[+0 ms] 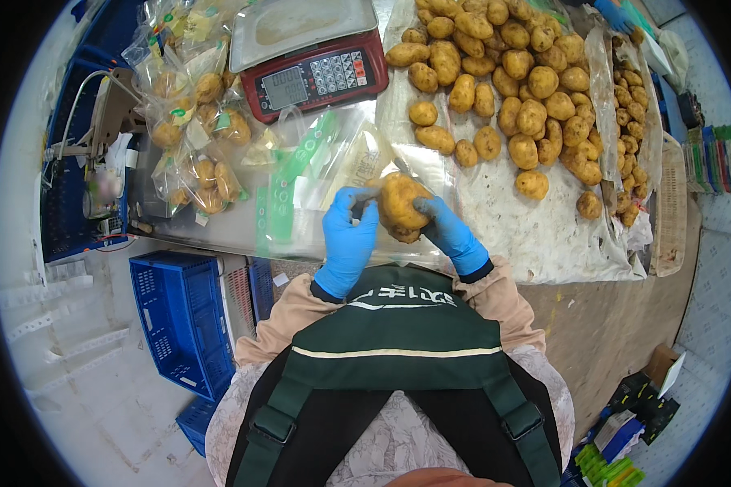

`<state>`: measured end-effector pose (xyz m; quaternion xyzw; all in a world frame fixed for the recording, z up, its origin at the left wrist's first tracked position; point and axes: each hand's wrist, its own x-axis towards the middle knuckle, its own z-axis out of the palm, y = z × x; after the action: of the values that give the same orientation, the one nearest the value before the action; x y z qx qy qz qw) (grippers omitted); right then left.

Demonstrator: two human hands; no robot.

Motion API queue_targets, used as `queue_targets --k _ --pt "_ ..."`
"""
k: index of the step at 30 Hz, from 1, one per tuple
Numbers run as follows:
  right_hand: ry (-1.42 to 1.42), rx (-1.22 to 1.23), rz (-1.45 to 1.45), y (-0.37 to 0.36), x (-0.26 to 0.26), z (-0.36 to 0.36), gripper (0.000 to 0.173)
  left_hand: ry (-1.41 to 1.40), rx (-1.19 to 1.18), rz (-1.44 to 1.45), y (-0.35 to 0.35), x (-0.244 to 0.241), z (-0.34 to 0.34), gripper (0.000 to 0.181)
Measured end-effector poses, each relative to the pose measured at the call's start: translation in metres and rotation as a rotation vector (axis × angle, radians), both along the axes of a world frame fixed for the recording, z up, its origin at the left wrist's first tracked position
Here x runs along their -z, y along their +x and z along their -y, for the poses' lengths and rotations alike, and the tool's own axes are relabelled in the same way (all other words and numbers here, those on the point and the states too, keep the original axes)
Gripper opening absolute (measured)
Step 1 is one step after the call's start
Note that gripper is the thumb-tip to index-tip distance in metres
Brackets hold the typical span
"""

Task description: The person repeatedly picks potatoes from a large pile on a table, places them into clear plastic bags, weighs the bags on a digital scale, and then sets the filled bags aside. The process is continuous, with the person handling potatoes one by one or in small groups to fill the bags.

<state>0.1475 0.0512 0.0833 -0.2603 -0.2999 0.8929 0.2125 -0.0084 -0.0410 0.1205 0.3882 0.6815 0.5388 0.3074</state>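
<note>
My right hand (pixel 454 236), in a blue glove, holds a large, lumpy potato (pixel 401 204) above the table's front edge. Close against the potato's left side is my left hand (pixel 347 237), also gloved in blue. Its thumb and forefinger are bent with a gap between them, and their tips look soiled; whether they touch the potato is hard to see. Clear plastic bags with a green printed band (pixel 295 189) lie flat beneath and left of my hands. Loose potatoes (pixel 542 82) are heaped on a pale sack cloth (pixel 493 225) to the right.
A red digital scale (pixel 317 82) with a metal pan stands beyond the bags. Bagged potatoes (pixel 210 182) crowd the table's left side. Smaller potatoes (pixel 630 131) fill a strip at right. Another person's gloved hand (pixel 615 15) shows far right. Blue crates (pixel 183 322) stand on the floor.
</note>
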Motion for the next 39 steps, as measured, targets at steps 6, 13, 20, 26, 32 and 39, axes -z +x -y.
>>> queue_targets --k 6,13,20,26,32,39 --pt "0.278 -0.058 0.285 -0.002 -0.021 -0.005 0.066 0.221 0.036 -0.332 0.002 -0.015 0.003 0.024" --pt "0.379 -0.117 0.351 0.001 -0.044 -0.006 0.074 0.121 0.231 -0.326 0.015 -0.057 -0.003 0.022" --pt "0.794 -0.135 0.435 0.02 -0.111 -0.009 0.081 0.078 0.136 0.184 -0.014 -0.083 -0.003 0.018" --pt "1.293 0.049 0.456 -0.014 -0.197 -0.023 0.068 0.299 -0.006 0.185 -0.05 -0.135 -0.044 0.013" --pt "0.851 0.436 0.195 -0.011 -0.164 -0.139 0.033 -0.09 0.199 0.105 -0.039 -0.089 -0.045 0.014" --pt "2.015 -0.341 1.314 0.01 0.033 -0.231 0.053 -0.196 0.56 0.125 0.008 -0.054 -0.038 0.015"
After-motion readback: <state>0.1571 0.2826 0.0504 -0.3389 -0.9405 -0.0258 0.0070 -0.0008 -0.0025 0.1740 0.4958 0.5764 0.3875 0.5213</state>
